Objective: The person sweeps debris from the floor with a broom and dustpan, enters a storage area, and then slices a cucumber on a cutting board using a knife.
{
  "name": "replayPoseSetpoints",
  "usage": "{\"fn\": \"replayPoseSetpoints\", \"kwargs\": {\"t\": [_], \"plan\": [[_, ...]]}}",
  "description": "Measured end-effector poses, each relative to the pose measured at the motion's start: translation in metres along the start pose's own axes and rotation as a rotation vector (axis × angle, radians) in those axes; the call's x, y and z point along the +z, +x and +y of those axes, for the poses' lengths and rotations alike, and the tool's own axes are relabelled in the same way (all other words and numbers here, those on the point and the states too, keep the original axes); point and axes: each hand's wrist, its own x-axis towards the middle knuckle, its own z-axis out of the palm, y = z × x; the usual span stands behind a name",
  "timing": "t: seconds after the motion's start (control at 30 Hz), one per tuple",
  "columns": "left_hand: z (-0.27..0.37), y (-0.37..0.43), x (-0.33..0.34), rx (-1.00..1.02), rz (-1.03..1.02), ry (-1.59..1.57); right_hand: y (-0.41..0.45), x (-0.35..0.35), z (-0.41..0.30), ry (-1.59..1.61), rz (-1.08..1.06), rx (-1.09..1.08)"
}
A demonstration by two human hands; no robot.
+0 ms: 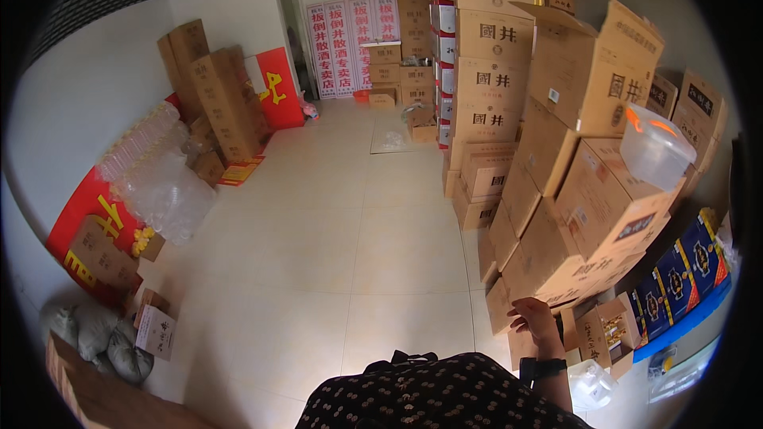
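My right hand (532, 317), with a black watch (542, 369) on the wrist, hangs in front of the lower cardboard boxes (548, 244) of the stack on the right. Its fingers are loosely bent and apart, and it appears to hold nothing. My left hand is out of view. Below the hand, on the right, an opened carton with bottle-like items (609, 333) stands near a clear plastic jug (591, 386). A translucent plastic container with orange clips (657, 146) rests on top of a cardboard box (617, 190).
Tall stacks of cartons (493, 77) line the right side. Blue boxes (673, 280) stand at far right. Bagged clear plastic bottles (164, 190), red signboards (280, 86), more cartons (223, 104) and grey sacks (98, 333) lie along the left wall. Tiled floor (351, 238) runs between.
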Motion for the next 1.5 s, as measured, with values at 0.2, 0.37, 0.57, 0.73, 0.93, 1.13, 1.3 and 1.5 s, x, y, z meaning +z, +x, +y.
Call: {"fn": "replayPoseSetpoints", "kwargs": {"t": [0.2, 0.37, 0.57, 0.73, 0.93, 1.13, 1.3, 1.5], "plan": [[0.273, 0.137, 0.126, 0.331, -0.232, 0.078, 0.121, 0.068, -0.064, 0.039, 0.014, -0.102], [0.482, 0.134, 0.289, 0.612, -0.293, -0.076, 0.264, 0.112, -0.123, 0.091, -0.084, -0.219], [0.524, 0.217, 0.29, 0.329, -0.113, -0.138, 0.398, 0.226, -0.346, 0.164, -0.539, -0.868], [0.56, 0.269, 0.321, 0.122, -0.04, -0.094, 0.495, 0.346, -0.504, 0.435, -1.4, -1.416], [0.632, 0.353, 0.339, 0.013, 0.017, -0.128, 0.61, 0.468, -0.569, 0.565, -1.716, -1.473], [0.837, 0.479, 0.394, 0.066, 0.004, -0.044, 0.734, 0.528, -0.623, 0.472, -1.612, -1.529], [1.063, 0.582, 0.481, 0.398, -0.147, 0.014, 0.84, 0.551, -0.676, 0.483, -1.534, -1.616], [1.3, 0.573, 0.679, 0.65, -0.336, -0.038, 0.984, 0.583, -0.709, 0.525, -1.482, -1.686]]}}
